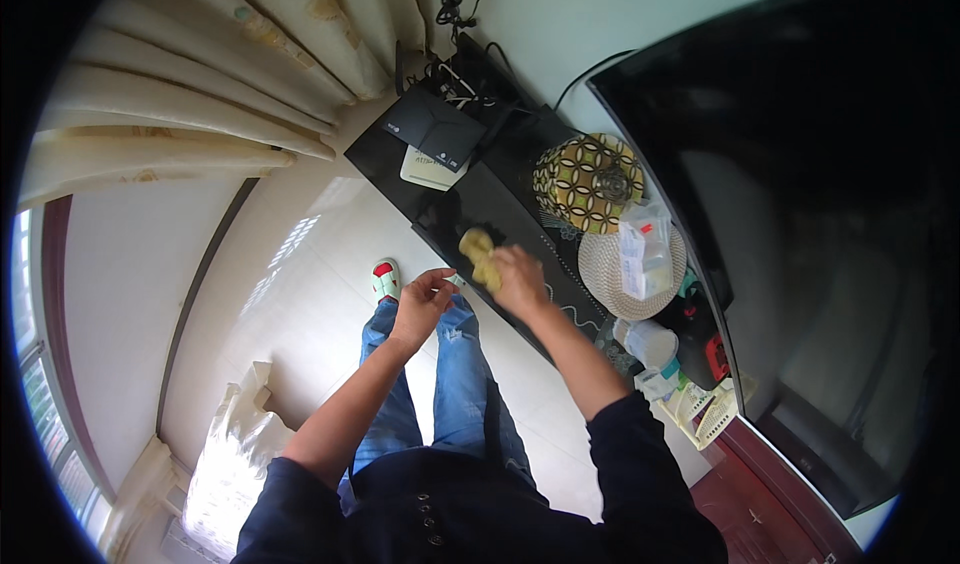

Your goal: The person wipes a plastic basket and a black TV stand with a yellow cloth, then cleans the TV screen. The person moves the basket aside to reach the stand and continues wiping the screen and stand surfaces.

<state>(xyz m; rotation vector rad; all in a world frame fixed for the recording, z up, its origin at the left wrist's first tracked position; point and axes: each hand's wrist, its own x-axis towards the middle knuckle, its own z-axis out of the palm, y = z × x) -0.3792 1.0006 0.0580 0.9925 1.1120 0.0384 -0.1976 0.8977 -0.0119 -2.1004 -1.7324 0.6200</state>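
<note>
My right hand (519,280) grips a bunched yellow cloth (480,253), which looks blurred, over the front part of a glossy black cabinet top (499,189). Whether the cloth touches the surface cannot be made out. To the left, my left hand (424,301) hovers above my knees near the cabinet's front edge. Its fingers are loosely bent and apart, and nothing shows in them. On the cabinet's far end lies a dark router (435,125), partly covering a pale box (429,174) that bears writing.
A patterned hat (589,181), a woven hat (600,271) under a plastic packet (646,256), a white roll (649,344) and a cream basket (709,418) line the back, before a large television (810,226). Curtains (225,54) hang left; a shiny bag (232,459) stands on the floor.
</note>
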